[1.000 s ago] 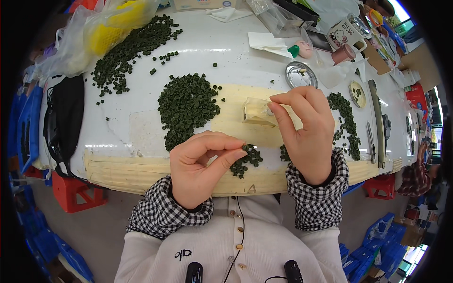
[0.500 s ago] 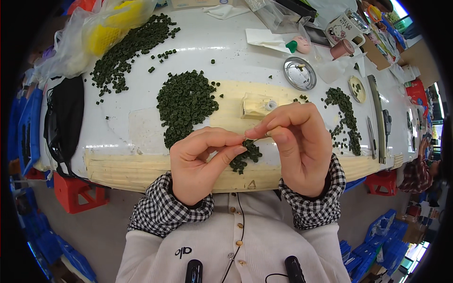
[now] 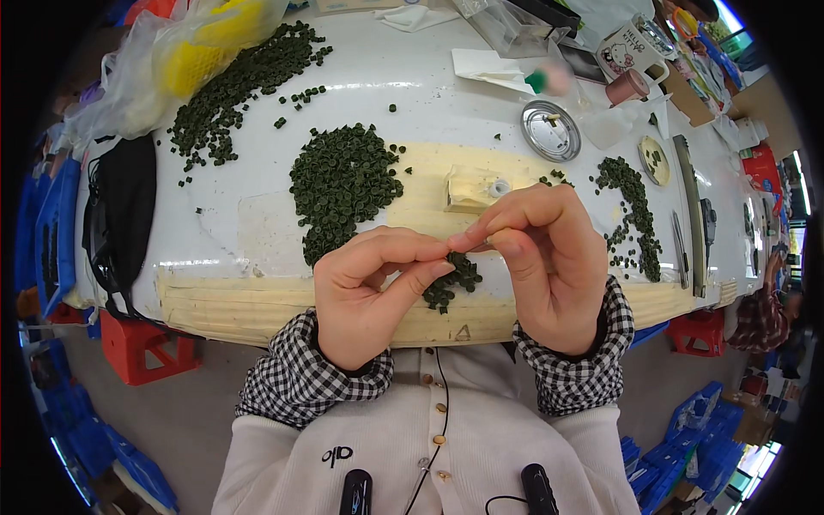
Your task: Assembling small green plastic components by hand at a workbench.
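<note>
My left hand and my right hand meet fingertip to fingertip over the front of the table. Thumb and forefinger of the left are pinched together; whatever sits between them is too small to name. The right hand's fingers are closed too, and a thin, dark sliver shows at their tips, its kind unclear. Below and behind the fingertips lies a small heap of dark green, ring-like plastic parts, partly hidden by my hands. A larger pile of the same parts lies beyond my left hand. Just past the right fingers stands a cream-coloured block with a pale round fitting.
More green parts lie at the far left and on the right. A round metal lid, a small dish, tweezers and a mug are on the right. A black cloth bag lies left.
The view has shifted slightly, so everything sits a little differently in the picture. Both hands keep the same pinched pose, fingertips together.
</note>
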The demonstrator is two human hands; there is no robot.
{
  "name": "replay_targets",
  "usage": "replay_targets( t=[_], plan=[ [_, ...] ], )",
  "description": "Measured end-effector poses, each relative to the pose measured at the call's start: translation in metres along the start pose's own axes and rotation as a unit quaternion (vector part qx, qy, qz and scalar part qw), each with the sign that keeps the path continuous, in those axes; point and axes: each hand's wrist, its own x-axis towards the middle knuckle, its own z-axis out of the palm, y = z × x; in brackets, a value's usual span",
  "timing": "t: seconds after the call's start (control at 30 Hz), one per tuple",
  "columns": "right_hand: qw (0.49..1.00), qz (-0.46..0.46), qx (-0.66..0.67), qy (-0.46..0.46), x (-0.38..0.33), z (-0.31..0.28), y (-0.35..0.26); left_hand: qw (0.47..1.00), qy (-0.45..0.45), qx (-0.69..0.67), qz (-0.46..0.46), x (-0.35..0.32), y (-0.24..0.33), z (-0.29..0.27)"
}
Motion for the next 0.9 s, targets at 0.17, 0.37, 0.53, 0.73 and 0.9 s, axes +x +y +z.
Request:
replay_targets(
  t=[0.17,0.37,0.53,0.73,0.9],
  plan=[
    [0.992,-0.017,0.038,0.116,0.002,0.003,0.003,1.0,0.001,-0.001,-0.003,0.0,0.001,0.001],
    [0.934,-0.091,-0.276,0.21,0.014,-0.009,0.02,1.0,0.005,0.003,0.001,0.001,0.001,0.001],
    [0.917,-0.069,-0.362,0.149,0.014,-0.009,0.026,1.0,0.014,-0.009,-0.01,0.0,0.0,0.001],
    [0.926,-0.072,-0.332,0.164,0.001,-0.005,0.005,1.0,0.017,-0.013,-0.009,-0.001,0.0,-0.001],
    [0.986,-0.003,-0.151,0.07,-0.023,0.011,-0.009,0.999,0.019,-0.028,-0.013,-0.001,-0.002,-0.001]
  ],
)
